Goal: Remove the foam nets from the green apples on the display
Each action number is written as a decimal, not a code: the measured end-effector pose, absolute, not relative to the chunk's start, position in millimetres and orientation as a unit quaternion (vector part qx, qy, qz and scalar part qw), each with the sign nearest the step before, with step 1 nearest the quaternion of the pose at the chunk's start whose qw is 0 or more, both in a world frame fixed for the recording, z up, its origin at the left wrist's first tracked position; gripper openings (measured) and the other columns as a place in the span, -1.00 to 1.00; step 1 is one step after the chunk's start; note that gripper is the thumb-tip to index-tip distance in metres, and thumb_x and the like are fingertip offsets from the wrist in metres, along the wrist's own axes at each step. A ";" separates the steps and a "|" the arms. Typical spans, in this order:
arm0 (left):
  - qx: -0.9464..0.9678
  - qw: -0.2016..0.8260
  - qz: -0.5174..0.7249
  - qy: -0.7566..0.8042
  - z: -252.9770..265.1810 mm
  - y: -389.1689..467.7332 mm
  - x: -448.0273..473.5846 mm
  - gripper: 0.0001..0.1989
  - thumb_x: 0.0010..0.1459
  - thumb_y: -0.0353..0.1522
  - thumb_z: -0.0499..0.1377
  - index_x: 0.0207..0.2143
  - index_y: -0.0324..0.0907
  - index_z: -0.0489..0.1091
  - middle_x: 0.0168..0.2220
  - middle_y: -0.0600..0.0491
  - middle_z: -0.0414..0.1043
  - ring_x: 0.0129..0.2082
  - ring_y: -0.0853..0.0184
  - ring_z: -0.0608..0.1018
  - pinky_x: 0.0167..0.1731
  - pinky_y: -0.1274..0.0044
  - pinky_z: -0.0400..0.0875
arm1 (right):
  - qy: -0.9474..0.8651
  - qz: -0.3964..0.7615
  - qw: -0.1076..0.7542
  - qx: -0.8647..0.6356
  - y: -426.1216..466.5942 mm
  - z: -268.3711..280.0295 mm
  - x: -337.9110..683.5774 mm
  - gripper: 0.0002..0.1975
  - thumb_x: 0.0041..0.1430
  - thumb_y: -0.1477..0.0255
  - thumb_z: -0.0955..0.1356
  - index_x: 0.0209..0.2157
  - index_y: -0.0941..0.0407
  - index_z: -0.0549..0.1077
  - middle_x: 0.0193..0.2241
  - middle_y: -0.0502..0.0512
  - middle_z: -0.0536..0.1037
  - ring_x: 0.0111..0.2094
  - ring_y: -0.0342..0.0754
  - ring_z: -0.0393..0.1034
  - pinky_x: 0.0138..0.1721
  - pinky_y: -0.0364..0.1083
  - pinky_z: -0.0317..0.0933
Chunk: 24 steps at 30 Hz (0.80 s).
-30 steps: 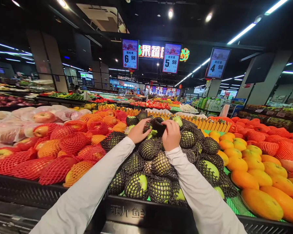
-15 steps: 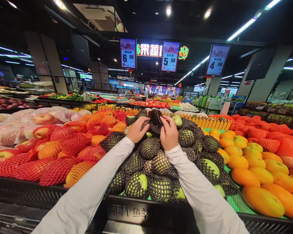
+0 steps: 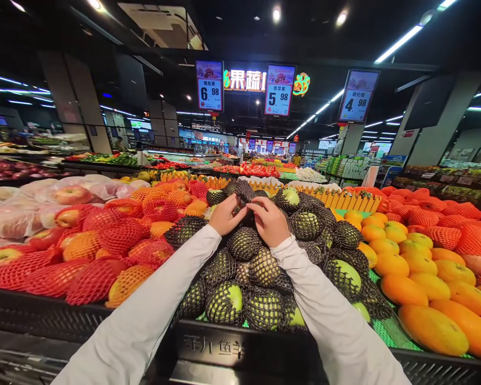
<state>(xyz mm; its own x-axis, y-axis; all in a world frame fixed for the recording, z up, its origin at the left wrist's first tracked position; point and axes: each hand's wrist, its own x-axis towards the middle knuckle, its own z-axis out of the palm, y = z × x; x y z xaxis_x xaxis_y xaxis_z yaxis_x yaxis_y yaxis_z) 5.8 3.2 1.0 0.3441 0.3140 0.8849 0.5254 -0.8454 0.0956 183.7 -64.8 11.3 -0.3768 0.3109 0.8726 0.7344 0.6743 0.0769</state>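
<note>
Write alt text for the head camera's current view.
A person's left hand and right hand touch black netting atop netted green apples on a shop display. Apples in red and orange nets lie to the left, bare oranges to the right; three price screens hang above.

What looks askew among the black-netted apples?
Nothing looks spilled, but some black nets sit askew: one front apple and one apple farther right each show a bare green patch, unlike the closely netted neighbour.
</note>
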 end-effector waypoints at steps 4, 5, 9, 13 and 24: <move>-0.784 0.120 -0.548 -0.266 3.2 4.1 6.5 -0.81 0.29 -0.31 0.02 -0.28 -0.20 0.38 -0.30 -0.02 0.41 -0.30 0.30 0.48 -0.34 0.51 0.41 | -0.748 -0.271 0.473 -0.378 -66.1 11.3 182.8 -0.62 0.15 0.67 0.23 -0.08 0.15 0.53 -0.09 0.18 0.47 -0.09 0.01 0.36 -0.01 -0.06 0.31; -0.771 0.122 -0.564 -0.269 3.8 3.7 6.2 -0.83 0.28 -0.33 0.02 -0.25 -0.20 0.37 -0.29 -0.01 0.41 -0.30 0.32 0.47 -0.36 0.53 0.40 | -0.729 -0.279 0.481 -0.398 -66.5 11.4 182.3 -0.65 0.15 0.65 0.24 -0.11 0.16 0.55 -0.14 0.18 0.48 -0.13 0.01 0.37 -0.06 -0.07 0.31; -0.730 0.108 -0.618 -0.271 5.9 0.2 5.8 -0.86 0.25 -0.38 0.04 -0.20 -0.20 0.37 -0.22 -0.02 0.42 -0.30 0.37 0.47 -0.49 0.62 0.34 | -0.668 -0.279 0.499 -0.476 -68.3 12.3 178.9 -0.68 0.26 0.46 0.26 0.01 0.15 0.50 -0.32 0.12 0.50 -0.33 -0.05 0.39 -0.30 -0.13 0.23; -0.773 0.102 -0.578 -0.241 6.0 -4.2 8.9 -0.87 0.21 -0.40 0.07 -0.27 -0.21 0.40 -0.11 -0.07 0.39 -0.27 0.36 0.49 -0.48 0.61 0.41 | -0.671 -0.255 0.475 -0.509 -70.4 12.7 176.7 -0.65 0.33 0.35 0.25 0.07 0.10 0.45 -0.46 0.01 0.53 -0.49 -0.13 0.37 -0.43 -0.14 0.07; -0.878 0.119 -0.435 -0.163 7.1 -13.3 17.9 -0.82 0.23 -0.32 0.11 -0.32 -0.16 0.49 0.23 -0.13 0.26 0.16 0.13 0.40 0.17 0.20 0.35 | -0.670 -0.307 0.506 -0.450 -67.4 12.3 180.0 -0.53 0.43 0.30 0.01 -0.22 0.23 0.43 -0.32 0.28 0.47 -0.28 0.06 0.33 -0.25 -0.05 0.20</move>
